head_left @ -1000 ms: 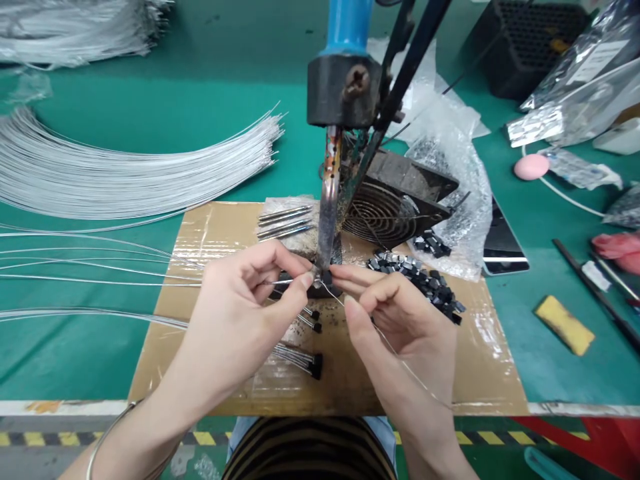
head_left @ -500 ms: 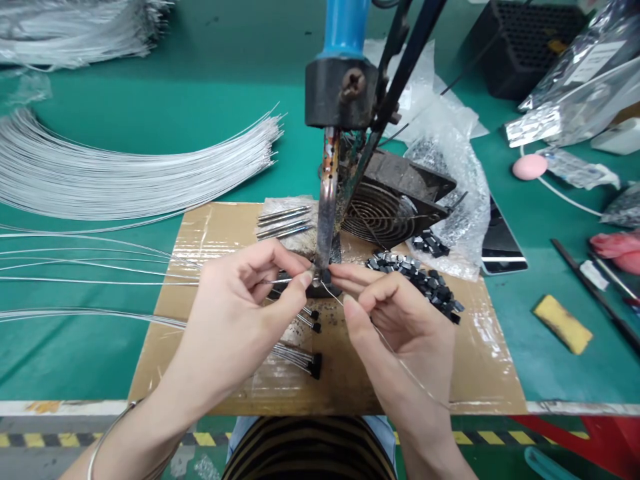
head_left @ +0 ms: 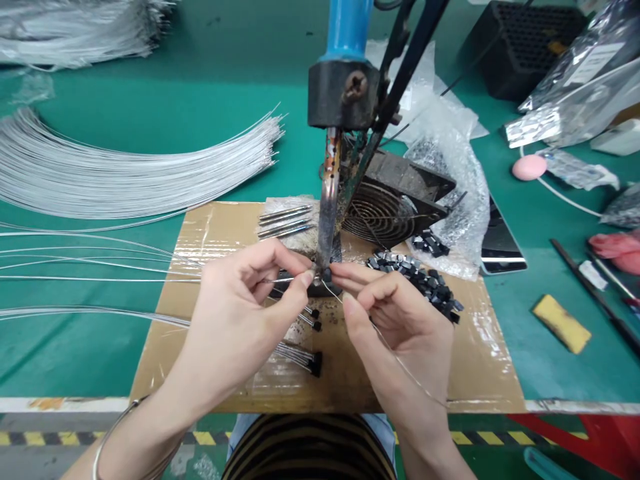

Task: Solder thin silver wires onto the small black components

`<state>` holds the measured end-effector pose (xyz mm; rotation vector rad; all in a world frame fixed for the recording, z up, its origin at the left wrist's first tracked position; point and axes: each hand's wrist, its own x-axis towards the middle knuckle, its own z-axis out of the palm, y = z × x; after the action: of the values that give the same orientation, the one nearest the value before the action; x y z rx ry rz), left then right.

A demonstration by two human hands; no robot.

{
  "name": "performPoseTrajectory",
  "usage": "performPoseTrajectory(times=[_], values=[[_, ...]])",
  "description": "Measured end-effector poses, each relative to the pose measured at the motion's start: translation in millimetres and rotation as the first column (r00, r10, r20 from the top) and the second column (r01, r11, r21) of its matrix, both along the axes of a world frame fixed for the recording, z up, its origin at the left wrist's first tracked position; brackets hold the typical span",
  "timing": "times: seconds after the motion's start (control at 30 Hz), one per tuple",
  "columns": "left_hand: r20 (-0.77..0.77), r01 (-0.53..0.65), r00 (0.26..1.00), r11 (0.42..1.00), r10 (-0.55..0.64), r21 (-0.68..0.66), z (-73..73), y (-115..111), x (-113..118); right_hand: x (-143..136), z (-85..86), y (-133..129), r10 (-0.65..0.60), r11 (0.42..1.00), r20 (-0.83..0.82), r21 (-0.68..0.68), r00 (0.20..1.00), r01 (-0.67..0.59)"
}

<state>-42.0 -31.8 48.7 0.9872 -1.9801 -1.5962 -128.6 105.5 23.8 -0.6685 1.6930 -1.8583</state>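
Beneath the tip of an upright soldering iron (head_left: 329, 200), my left hand (head_left: 250, 300) pinches the end of a grey cable (head_left: 185, 280) that runs in from the left. My right hand (head_left: 400, 327) is closed on a thin solder wire (head_left: 413, 377), which curves over the palm; its end reaches the iron's tip. A small black part (head_left: 327, 274) sits at the tip, beside my right fingertips. The exact contact there is partly hidden by fingers. Below lie several cables with black connectors (head_left: 314, 364) on the cardboard (head_left: 350, 387).
A large bundle of grey cables (head_left: 125, 180) lies at the left. Metal rods (head_left: 284, 221) are behind my left hand. A fan (head_left: 385, 207), a pile of black connectors (head_left: 425, 283) and bubble wrap (head_left: 450, 180) stand right of the iron. A yellow sponge (head_left: 561, 323) is farther right.
Both hands hold nearly the same pose at the iron's tip. The view has shifted very slightly, and no grip has changed.
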Motion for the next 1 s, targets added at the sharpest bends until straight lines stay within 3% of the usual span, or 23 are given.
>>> performPoseTrajectory(times=[1.0], values=[[0.013,0.004,1.0,0.999,-0.004,-0.043,-0.4,2.7,3.8,2.0,-2.4,-0.3,-0.017,1.0,-0.093,0.023,0.996,0.019]])
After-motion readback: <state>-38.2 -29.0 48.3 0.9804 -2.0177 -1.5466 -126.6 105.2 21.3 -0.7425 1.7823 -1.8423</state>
